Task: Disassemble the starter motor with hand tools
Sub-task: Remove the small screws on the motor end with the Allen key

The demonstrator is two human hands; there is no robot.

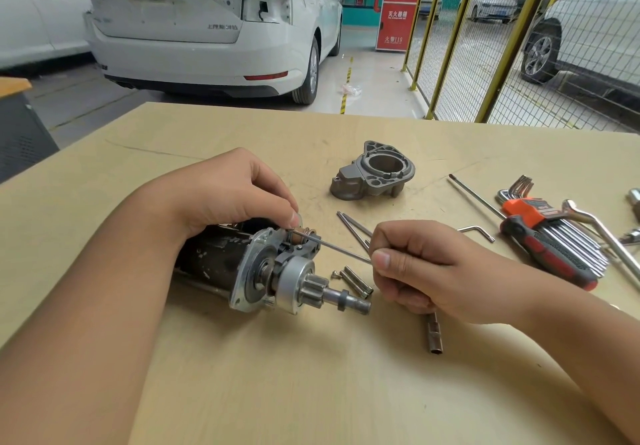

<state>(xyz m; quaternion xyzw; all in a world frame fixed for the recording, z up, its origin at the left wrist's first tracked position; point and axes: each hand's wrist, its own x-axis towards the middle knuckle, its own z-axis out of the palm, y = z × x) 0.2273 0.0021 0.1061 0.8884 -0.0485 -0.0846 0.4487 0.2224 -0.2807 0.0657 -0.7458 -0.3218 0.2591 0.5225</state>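
Steel rod [334, 248] pinched by right hand [419, 268] at starter motor [256, 268].

We've got a plain tan wooden table [242, 375], a bit scuffed. The starter motor [263, 271] lies on its side under our left hand [225, 191]. Just beyond our right hand [415, 268] sits the removed grey nose housing [375, 171]. Between the hands are two long thin bolts [353, 230] and a few short pins [356, 282]. A small metal sleeve [434, 335] lies just under the right hand. Off to the right of it: a red-and-black screwdriver [543, 254], an orange-holdered hex key set [554, 233] and one loose hex key [476, 230].
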